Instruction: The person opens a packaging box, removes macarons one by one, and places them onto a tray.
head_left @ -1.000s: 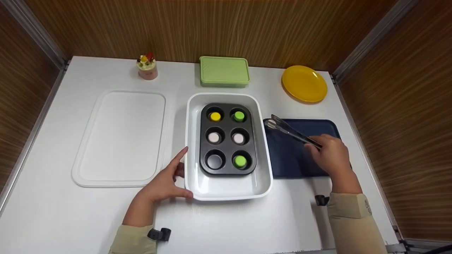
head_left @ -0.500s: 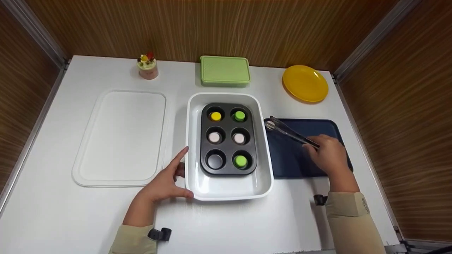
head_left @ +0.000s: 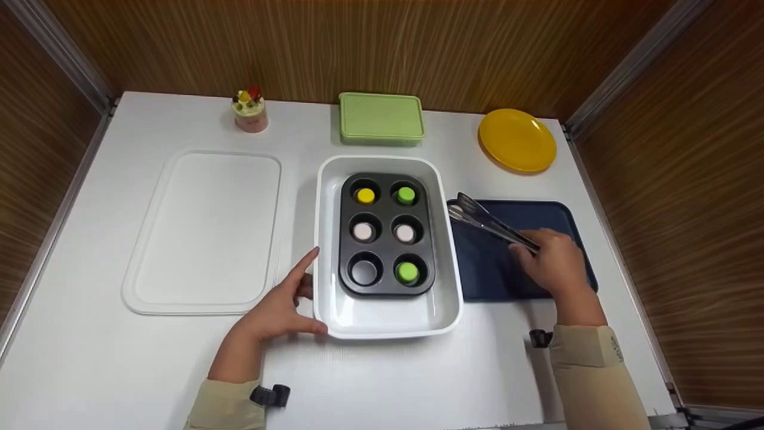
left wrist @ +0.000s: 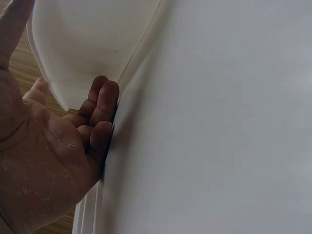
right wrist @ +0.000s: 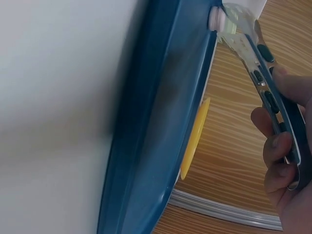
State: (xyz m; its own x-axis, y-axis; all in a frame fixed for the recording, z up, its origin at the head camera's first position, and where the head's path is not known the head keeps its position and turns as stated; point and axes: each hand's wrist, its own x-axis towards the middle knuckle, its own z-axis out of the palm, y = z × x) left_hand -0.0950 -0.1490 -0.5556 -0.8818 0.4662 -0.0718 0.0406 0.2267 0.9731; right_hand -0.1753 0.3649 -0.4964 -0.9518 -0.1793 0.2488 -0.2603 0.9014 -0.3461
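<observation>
In the head view my right hand (head_left: 555,260) grips metal tongs (head_left: 501,228). Their tips are spread around a small pale pink round piece (right wrist: 216,19) at the far left corner of the dark blue tray (head_left: 501,269). My left hand (head_left: 274,313) rests against the left side of a white basin (head_left: 458,304), thumb at its near corner and forefinger along the rim. Inside the basin lies a black muffin pan (head_left: 386,254). Its cups hold a yellow piece (head_left: 365,196), two green pieces (head_left: 406,195) and two pale pink pieces (head_left: 363,232); the near left cup (head_left: 364,272) is bare.
A white lid (head_left: 209,233) lies flat left of the basin. Along the back stand a dessert cup (head_left: 250,113), a light green lidded box (head_left: 382,117) and a yellow plate (head_left: 518,140). Wood-grain walls (head_left: 298,48) enclose the table at the back and sides.
The tongs' tips have spread wider apart than half a second ago, near the pale pink piece. My left hand and the basin keep their places.
</observation>
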